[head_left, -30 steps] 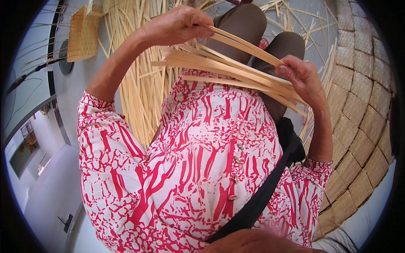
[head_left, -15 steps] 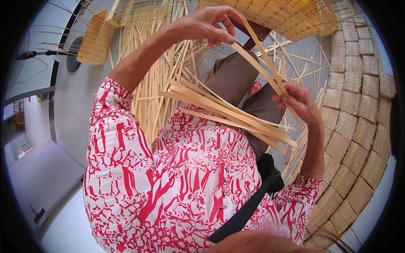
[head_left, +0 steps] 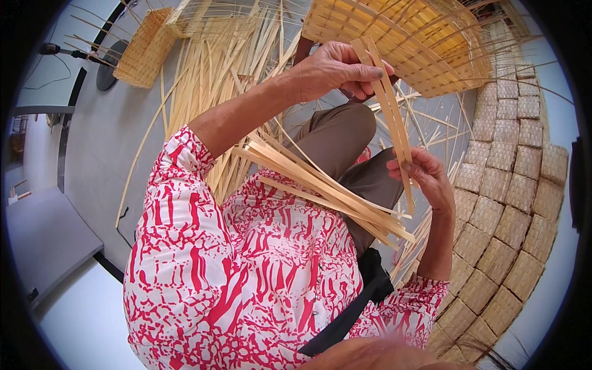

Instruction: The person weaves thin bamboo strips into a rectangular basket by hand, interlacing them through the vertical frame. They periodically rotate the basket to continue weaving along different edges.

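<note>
My left hand (head_left: pixel 345 71) pinches the upper ends of two pale bamboo strips (head_left: pixel 390 105) between its thumb and fingers. The strips lie almost side by side, with a narrow gap between them. Lower down, my right hand (head_left: pixel 424 172) grips the same strips near their other ends, thumb on top. Across my lap rests a bundle of similar flat strips (head_left: pixel 320 179), slanting down toward the right and touched by neither hand. Just beyond my left hand is a large woven basket (head_left: pixel 407 52) with unwoven strip ends sticking out.
A smaller woven basket (head_left: pixel 145 52) with protruding ends stands at the far left. Many loose strips (head_left: pixel 213 86) cover the floor beyond my left arm, and scraps (head_left: pixel 438 123) lie past my knees. Woven blocks (head_left: pixel 502 203) are stacked along the right side.
My left hand has shifted right and slightly nearer, and the two strips, spread in a V before, now lie close together. My right hand keeps its hold, a little lower in view.
</note>
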Motion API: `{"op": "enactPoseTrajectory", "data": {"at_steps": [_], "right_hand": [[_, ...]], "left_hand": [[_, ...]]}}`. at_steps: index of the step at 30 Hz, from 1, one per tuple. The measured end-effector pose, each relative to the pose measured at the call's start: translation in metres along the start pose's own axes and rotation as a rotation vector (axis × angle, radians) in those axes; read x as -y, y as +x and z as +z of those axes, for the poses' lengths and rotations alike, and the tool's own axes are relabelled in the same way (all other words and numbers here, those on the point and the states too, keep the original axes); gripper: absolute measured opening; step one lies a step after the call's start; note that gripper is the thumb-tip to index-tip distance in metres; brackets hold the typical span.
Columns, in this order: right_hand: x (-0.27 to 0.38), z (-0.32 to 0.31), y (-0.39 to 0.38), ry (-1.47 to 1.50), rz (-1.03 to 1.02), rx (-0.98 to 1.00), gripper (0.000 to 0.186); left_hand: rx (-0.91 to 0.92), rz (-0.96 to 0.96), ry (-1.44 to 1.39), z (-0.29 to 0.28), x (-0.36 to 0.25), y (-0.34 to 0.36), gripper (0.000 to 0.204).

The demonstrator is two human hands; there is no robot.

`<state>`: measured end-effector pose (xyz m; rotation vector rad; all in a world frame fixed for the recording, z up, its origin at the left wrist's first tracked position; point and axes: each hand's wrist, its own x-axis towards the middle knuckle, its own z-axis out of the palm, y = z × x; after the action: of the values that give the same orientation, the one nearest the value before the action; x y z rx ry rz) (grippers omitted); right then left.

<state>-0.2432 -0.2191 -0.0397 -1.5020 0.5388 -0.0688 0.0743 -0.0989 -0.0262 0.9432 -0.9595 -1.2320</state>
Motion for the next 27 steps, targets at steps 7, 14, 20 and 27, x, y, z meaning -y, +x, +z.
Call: {"op": "enactPoseTrajectory", "data": {"at_steps": [7, 14, 20, 27], "right_hand": [[0.005, -0.015, 0.016, 0.023, 0.113, 0.048, 0.042], [0.010, -0.058, -0.004, -0.015, 0.120, 0.066, 0.040], [0.010, -0.064, -0.009, -0.048, 0.133, 0.131, 0.034], [0.004, -0.065, -0.001, -0.166, 0.210, -0.010, 0.024]], "left_hand": [[-0.165, 0.212, 0.169, -0.006, 0.018, 0.025, 0.026], [-0.358, 0.024, 0.005, -0.072, 0.018, 0.036, 0.023], [-0.328, 0.062, 0.023, -0.141, 0.016, 0.018, 0.018], [-0.392, 0.073, 0.032, -0.133, 0.026, 0.011, 0.020]]}}
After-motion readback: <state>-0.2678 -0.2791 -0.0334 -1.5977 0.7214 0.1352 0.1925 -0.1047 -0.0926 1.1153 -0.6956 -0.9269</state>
